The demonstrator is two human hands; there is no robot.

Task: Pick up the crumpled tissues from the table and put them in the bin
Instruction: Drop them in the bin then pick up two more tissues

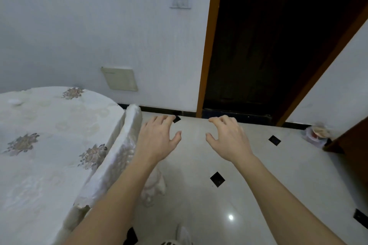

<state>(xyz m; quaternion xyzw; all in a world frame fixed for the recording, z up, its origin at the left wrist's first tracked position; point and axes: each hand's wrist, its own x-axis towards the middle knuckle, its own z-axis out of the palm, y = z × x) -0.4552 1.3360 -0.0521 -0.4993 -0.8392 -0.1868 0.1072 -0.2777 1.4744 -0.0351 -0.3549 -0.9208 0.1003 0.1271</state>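
A round table point(49, 117) under a white floral cloth fills the left side. One small crumpled tissue point(15, 102) lies near its far left edge. My left hand point(157, 137) hovers just right of the table's edge, over the floor, fingers spread and empty. My right hand point(229, 137) is held out beside it over the tiles, also spread and empty. A white perforated rim point(169, 242) peeks in at the bottom edge; I cannot tell whether it is the bin.
Glossy white floor tiles point(199, 195) with small black diamonds lie ahead. A dark open doorway point(278, 45) with a brown frame stands beyond. A small plastic-wrapped item point(316, 133) sits in the right corner beside brown furniture point(350, 139). My white shoe point(184, 234) shows below.
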